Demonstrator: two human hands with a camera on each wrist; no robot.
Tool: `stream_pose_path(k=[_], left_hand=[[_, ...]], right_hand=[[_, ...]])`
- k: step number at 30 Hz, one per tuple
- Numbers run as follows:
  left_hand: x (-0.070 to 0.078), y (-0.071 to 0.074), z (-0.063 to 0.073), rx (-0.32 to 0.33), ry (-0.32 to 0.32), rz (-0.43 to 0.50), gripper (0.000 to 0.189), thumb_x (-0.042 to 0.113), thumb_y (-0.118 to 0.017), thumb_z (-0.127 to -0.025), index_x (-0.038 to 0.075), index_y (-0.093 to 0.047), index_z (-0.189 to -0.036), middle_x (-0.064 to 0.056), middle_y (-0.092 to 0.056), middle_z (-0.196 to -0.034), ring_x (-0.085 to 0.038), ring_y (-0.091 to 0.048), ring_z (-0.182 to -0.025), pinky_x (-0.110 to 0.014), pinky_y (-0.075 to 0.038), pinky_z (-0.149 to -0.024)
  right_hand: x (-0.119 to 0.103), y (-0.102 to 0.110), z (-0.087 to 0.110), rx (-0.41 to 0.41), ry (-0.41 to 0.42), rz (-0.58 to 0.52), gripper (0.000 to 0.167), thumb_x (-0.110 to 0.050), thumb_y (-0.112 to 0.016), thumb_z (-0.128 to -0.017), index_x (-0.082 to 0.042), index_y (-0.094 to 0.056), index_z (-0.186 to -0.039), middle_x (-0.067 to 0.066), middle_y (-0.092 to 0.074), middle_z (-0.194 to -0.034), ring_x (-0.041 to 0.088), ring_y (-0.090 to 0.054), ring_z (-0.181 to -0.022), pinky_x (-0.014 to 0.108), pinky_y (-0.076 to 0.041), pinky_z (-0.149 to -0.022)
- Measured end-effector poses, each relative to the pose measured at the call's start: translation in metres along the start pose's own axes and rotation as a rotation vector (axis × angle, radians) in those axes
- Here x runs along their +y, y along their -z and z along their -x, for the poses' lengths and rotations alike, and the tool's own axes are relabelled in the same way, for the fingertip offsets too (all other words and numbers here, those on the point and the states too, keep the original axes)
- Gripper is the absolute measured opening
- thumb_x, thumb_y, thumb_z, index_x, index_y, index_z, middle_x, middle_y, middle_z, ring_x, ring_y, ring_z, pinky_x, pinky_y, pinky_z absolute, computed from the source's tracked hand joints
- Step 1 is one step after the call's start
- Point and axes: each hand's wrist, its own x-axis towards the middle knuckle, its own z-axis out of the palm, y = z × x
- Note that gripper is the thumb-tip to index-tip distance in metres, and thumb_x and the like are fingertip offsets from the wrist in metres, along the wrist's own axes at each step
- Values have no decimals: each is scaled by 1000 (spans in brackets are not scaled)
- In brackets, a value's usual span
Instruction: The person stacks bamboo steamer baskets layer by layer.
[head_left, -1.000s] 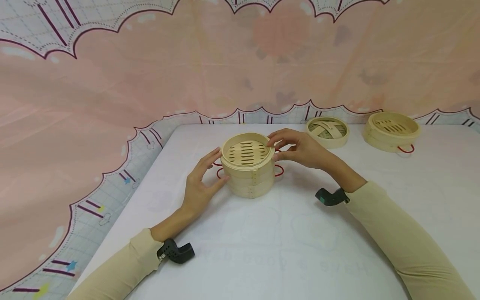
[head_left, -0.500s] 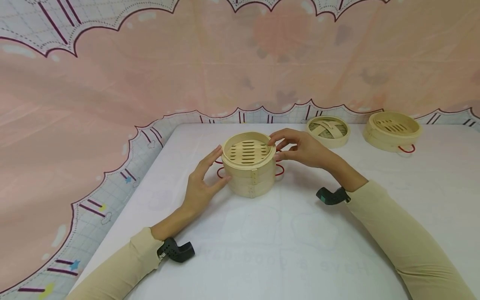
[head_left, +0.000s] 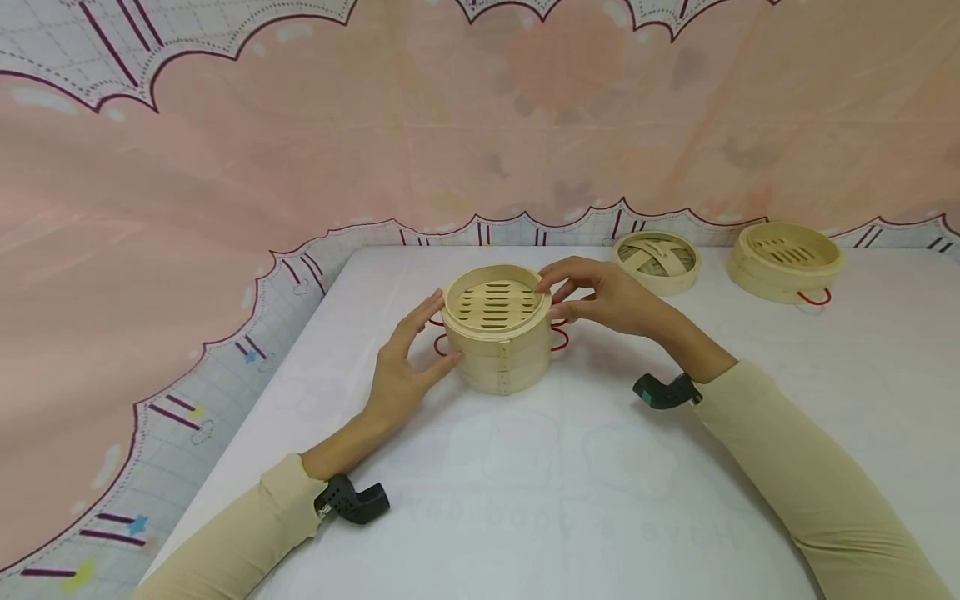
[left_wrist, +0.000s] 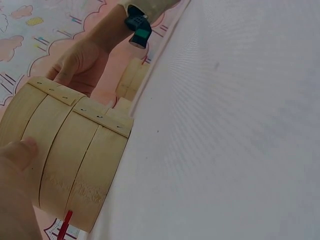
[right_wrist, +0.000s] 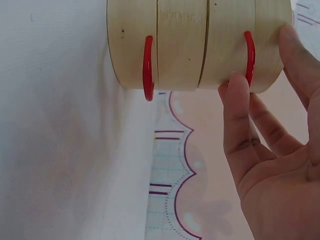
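Note:
Two round bamboo steamer baskets stand stacked upright on the white table. The upper basket [head_left: 491, 333] has a slotted floor; the lower basket [head_left: 506, 377] sits directly beneath it, with red loop handles [head_left: 560, 339] at the sides. My left hand [head_left: 397, 371] holds the stack's left side, its thumb on the upper basket's wall, also seen in the left wrist view; its other fingertips are partly hidden. My right hand [head_left: 600, 293] pinches the upper basket's right rim. In the right wrist view a thumb [right_wrist: 237, 102] lies beside the upper red handle [right_wrist: 250, 57].
Behind on the right stand a woven bamboo lid [head_left: 656, 265] and another slotted steamer basket [head_left: 783, 267] with a red handle. The white table [head_left: 540, 500] meets a pink patterned cloth [head_left: 420, 125] at its back and left edges.
Both hands keep their places on the stack. The upper basket turns slightly, its front seam shifting a little left into line with the lower seam.

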Motion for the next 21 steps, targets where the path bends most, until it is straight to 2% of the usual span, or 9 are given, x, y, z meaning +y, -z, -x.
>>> stream_pose_path(k=[14,21], left_hand=[[-3,1,-1,-46,36,-4,71,-4,-76,-76,-5,-43,-138,-18,-40,-146,-27,-31,-137,-46,-33,-103],[-3,1,-1,-61,36,-4,73,-5,-76,-76,-5,-40,-139,-19,-38,-147,-36,-30,-136,-48,-33,-102]], right_hand=[[2,0,-1,-5,7,-23,34,-12,-77,-82,-13,-67,-114,5,-53,-129,20,-64,-93,35,-56,-71],[3,1,-1,-8,15,-34,35,-11,-77,-81,-12,-66,-115,6,-53,-129,21,-64,-92,35,-56,-70]])
